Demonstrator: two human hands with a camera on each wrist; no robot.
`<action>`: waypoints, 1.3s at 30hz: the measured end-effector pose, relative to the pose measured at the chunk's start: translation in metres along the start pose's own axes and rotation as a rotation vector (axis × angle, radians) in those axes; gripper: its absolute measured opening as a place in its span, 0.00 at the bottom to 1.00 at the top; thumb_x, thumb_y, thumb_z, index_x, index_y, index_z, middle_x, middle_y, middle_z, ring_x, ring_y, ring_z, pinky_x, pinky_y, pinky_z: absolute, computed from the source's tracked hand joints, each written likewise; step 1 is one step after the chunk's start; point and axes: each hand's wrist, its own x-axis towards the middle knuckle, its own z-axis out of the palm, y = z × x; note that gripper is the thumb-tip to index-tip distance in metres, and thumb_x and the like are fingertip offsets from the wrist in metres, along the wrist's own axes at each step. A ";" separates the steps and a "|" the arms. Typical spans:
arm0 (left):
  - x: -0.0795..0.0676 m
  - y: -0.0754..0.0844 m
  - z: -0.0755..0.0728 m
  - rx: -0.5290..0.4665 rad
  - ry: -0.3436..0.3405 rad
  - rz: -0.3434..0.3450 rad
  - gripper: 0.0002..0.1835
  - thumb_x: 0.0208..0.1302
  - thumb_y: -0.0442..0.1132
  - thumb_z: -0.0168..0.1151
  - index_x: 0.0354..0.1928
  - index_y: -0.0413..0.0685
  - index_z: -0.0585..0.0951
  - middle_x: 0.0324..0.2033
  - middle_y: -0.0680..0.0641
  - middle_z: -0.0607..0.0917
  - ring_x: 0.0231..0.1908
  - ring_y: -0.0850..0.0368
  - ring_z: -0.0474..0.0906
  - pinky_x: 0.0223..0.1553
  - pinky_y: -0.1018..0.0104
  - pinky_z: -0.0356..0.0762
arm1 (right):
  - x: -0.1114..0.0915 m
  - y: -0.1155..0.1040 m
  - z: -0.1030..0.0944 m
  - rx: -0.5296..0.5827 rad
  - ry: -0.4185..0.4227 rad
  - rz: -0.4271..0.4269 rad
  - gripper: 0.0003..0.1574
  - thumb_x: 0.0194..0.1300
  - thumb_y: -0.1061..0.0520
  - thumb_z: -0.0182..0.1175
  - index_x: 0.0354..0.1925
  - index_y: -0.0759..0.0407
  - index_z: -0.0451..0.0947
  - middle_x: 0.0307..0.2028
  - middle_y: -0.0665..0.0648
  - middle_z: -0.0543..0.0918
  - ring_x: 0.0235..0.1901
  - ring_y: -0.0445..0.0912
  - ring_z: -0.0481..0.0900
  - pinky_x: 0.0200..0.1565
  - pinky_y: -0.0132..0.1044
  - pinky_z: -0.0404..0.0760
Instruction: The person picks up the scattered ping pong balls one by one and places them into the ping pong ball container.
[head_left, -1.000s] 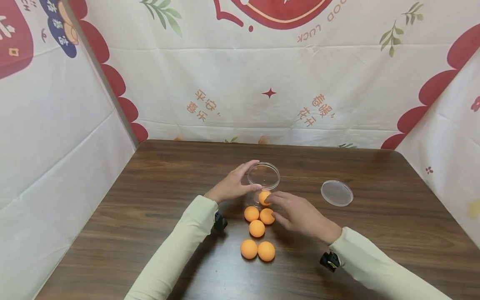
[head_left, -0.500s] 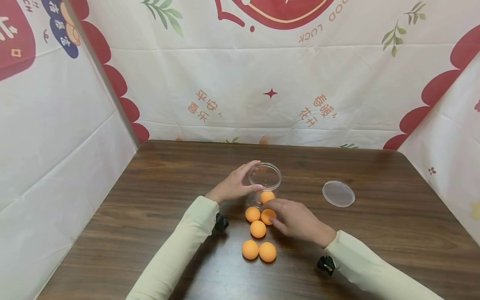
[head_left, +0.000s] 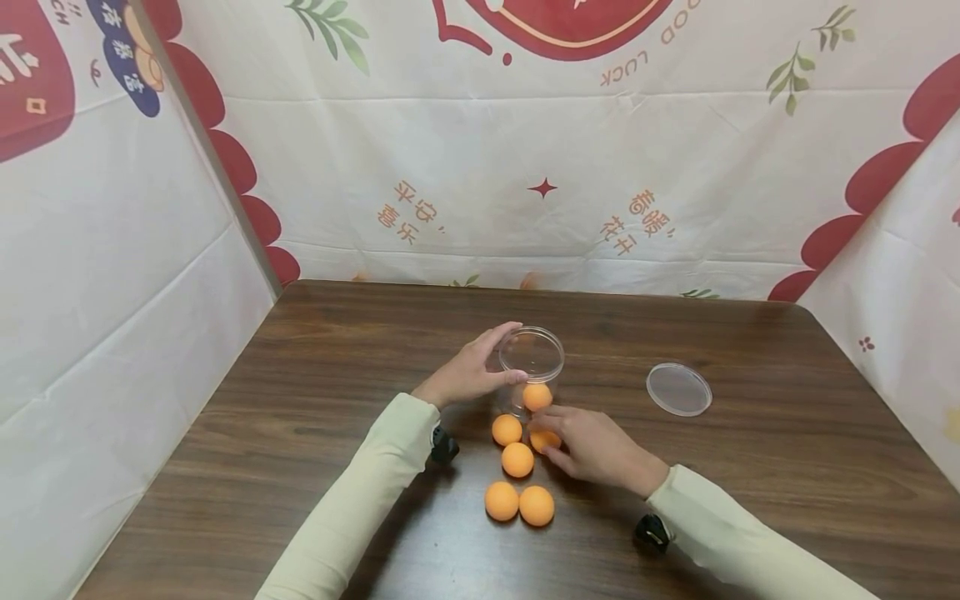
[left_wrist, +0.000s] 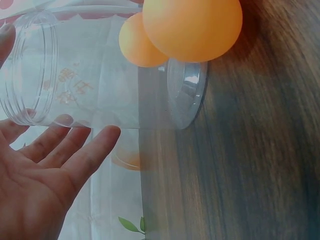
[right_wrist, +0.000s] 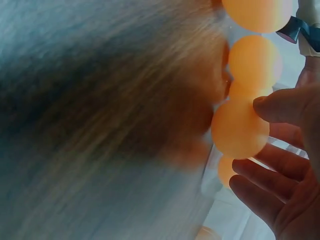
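Observation:
My left hand [head_left: 472, 367] holds a clear plastic jar [left_wrist: 100, 75] near its rim, thumb on the near side and fingers round the far side. The jar stands upright on the table, its mouth uncovered. With thumb and fingers my right hand [head_left: 600, 446] pinches an orange ping-pong ball [right_wrist: 240, 130], partly covered by the fingers in the head view. Another ping-pong ball [head_left: 537, 397] shows against the jar's lower wall; whether inside or in front, I cannot tell. Beside the gripped one lie two loose balls, a left ball [head_left: 507, 430] and a nearer ball [head_left: 517, 460].
Closer to me, two more orange balls, one left [head_left: 502, 502] and one right [head_left: 537, 506], sit side by side. A clear round lid [head_left: 679, 389] lies flat to the right of the jar. Printed cloth [head_left: 465, 142] hangs behind the brown wooden table [head_left: 360, 333].
My right hand has come down from the ball at the jar to the one in front, taken hold of it and shifted it slightly right and nearer. The left hand and jar stay put.

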 end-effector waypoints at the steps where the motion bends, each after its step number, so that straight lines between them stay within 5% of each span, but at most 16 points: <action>1: 0.000 0.000 0.000 0.003 0.001 -0.004 0.42 0.63 0.50 0.63 0.73 0.51 0.54 0.69 0.44 0.64 0.67 0.49 0.64 0.57 0.56 0.74 | 0.000 0.000 0.001 0.007 -0.001 -0.001 0.17 0.57 0.59 0.66 0.47 0.56 0.81 0.46 0.52 0.81 0.30 0.37 0.75 0.30 0.33 0.78; 19: 0.000 0.000 0.000 0.020 0.007 -0.001 0.41 0.62 0.49 0.64 0.73 0.53 0.55 0.68 0.45 0.65 0.66 0.51 0.65 0.56 0.57 0.74 | -0.003 0.004 0.006 0.051 0.011 0.008 0.14 0.58 0.59 0.65 0.45 0.56 0.82 0.45 0.52 0.80 0.32 0.37 0.75 0.32 0.31 0.76; 39: 0.000 0.000 0.000 0.004 -0.005 0.006 0.42 0.63 0.48 0.63 0.73 0.48 0.54 0.67 0.43 0.66 0.67 0.44 0.63 0.57 0.53 0.73 | -0.005 0.010 -0.033 -0.004 0.013 0.086 0.17 0.56 0.60 0.66 0.47 0.59 0.81 0.46 0.53 0.79 0.35 0.40 0.78 0.32 0.33 0.78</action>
